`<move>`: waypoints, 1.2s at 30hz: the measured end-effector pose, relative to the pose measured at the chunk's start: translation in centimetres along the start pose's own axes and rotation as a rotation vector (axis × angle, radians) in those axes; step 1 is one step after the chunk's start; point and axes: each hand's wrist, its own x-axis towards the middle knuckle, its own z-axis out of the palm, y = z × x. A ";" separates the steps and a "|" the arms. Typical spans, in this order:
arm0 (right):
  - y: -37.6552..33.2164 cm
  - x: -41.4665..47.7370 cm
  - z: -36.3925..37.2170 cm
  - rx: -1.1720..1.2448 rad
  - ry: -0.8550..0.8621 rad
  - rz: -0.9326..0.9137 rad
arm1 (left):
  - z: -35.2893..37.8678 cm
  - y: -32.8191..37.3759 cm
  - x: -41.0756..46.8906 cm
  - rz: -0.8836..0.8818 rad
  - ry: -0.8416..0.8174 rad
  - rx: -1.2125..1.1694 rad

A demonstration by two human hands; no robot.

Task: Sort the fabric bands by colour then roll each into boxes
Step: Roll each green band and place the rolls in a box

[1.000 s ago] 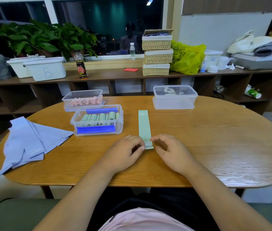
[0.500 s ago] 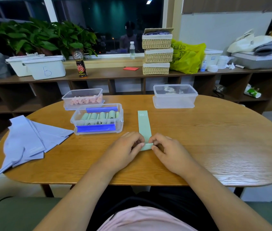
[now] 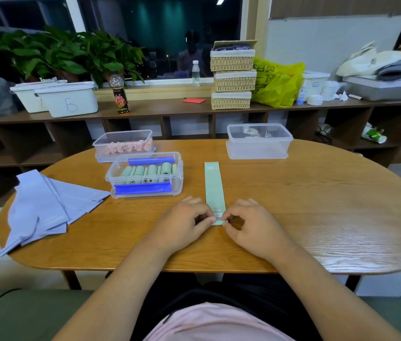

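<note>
A pale green fabric band [image 3: 214, 185] lies flat on the wooden table [image 3: 317, 217], running away from me. My left hand [image 3: 184, 222] and my right hand [image 3: 251, 225] pinch its near end from either side, where a small fold or roll sits between the fingertips. To the left stands a clear box with blue clips [image 3: 145, 174] holding several green rolls. Behind it a clear box [image 3: 123, 146] holds pink rolls. A third clear box [image 3: 259, 141] stands at the far middle. Lavender bands [image 3: 44, 207] lie in a loose pile at the left.
A low wooden shelf [image 3: 170, 108] runs behind the table with white bins, a dark bottle, stacked wicker baskets and a yellow bag. Plants stand by the window. The table's rounded front edge is just before my lap.
Both hands have stayed at the band's near end, with fingers shifting slightly as the end is folded over. The band's far end has not moved.
</note>
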 end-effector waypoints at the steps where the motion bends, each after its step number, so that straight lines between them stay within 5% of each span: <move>1: 0.0 -0.1 0.0 0.002 0.008 -0.005 | 0.0 0.0 -0.1 0.006 0.001 0.002; 36: -0.9 -0.6 0.0 -0.166 0.067 -0.091 | -0.4 0.7 -1.4 0.043 -0.001 0.059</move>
